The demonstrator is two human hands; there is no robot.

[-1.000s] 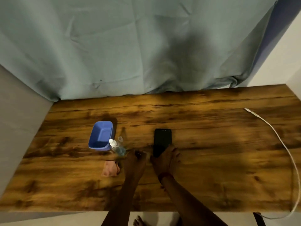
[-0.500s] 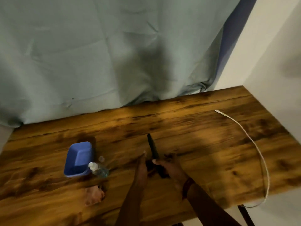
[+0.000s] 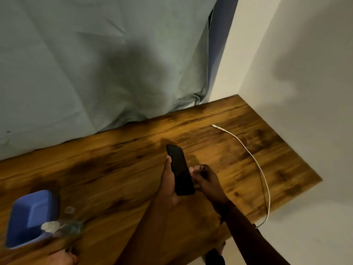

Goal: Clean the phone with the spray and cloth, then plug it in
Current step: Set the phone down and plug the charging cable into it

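Note:
The black phone (image 3: 179, 169) is lifted off the wooden table (image 3: 114, 169) and held between both hands. My left hand (image 3: 168, 182) cups it from the left, its thumb along the phone's left edge. My right hand (image 3: 207, 180) grips the phone's right edge with curled fingers. A white charging cable (image 3: 254, 159) lies to the right, its plug end (image 3: 215, 127) pointing toward the curtain. The small spray bottle (image 3: 63, 227) lies blurred at lower left. The pink cloth (image 3: 61, 258) shows at the bottom edge.
A blue plastic tub (image 3: 28, 217) stands at the left, next to the bottle, with a small clear cap (image 3: 69, 209) beside it. A grey-green curtain (image 3: 95, 64) hangs behind the table. A white wall (image 3: 305, 92) closes the right side, close to the table's edge.
The phone lay flat on the table a second ago; both hands have picked it up and now hold it off the table. The view has swung right, pushing the tub and bottle to the left edge.

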